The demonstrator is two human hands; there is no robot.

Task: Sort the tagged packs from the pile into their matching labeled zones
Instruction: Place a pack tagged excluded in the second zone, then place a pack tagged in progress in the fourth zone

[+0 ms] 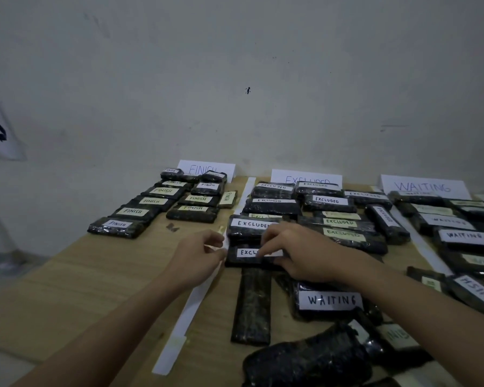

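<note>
We have an EXCLUDED-tagged pack (249, 256) lying flat at the near end of the excluded zone, and both hands are on it: the right hand (294, 251) curls its fingers over the white tag, the left hand (199, 255) pinches the pack's left edge. Just nearer lies a WAITING-tagged pack (330, 301) in the pile; the EXCLUDED sign (306, 178) stands against the wall
</note>
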